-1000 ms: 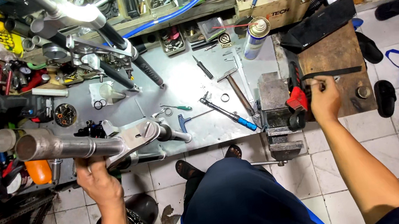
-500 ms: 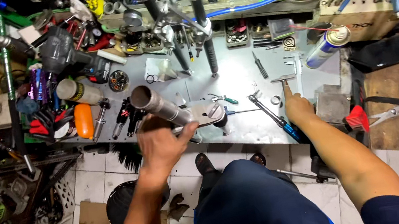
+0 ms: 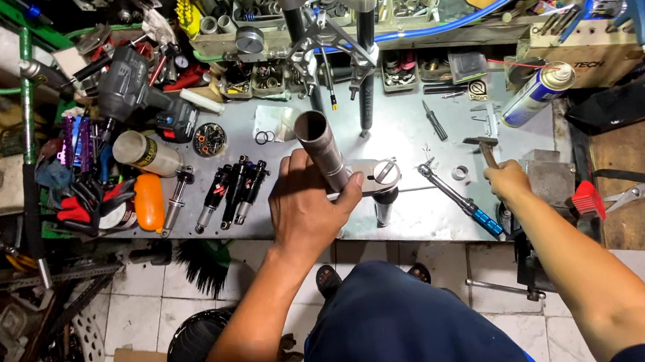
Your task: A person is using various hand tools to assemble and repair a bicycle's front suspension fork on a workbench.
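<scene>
My left hand (image 3: 311,206) grips a grey metal tube with a forked lower part (image 3: 329,155), held over the metal workbench (image 3: 420,218). The tube's open end points away from me. My right hand (image 3: 508,182) closes on the handle of a small hammer (image 3: 488,151) at the bench's right side. A ratchet wrench with a blue handle (image 3: 460,199) lies between the two hands. An upright suspension fork (image 3: 330,28) stands at the back of the bench.
Several black shock absorbers (image 3: 236,191) lie left of the tube. A spray can (image 3: 535,92) rests at the right, a cordless tool (image 3: 138,93) at back left. A vice (image 3: 544,175) and a wooden board (image 3: 642,178) sit at right. Tiled floor lies below.
My view has shifted left. My left hand has turned the tube so its end points away. My right hand left the vice area and took the hammer handle.
</scene>
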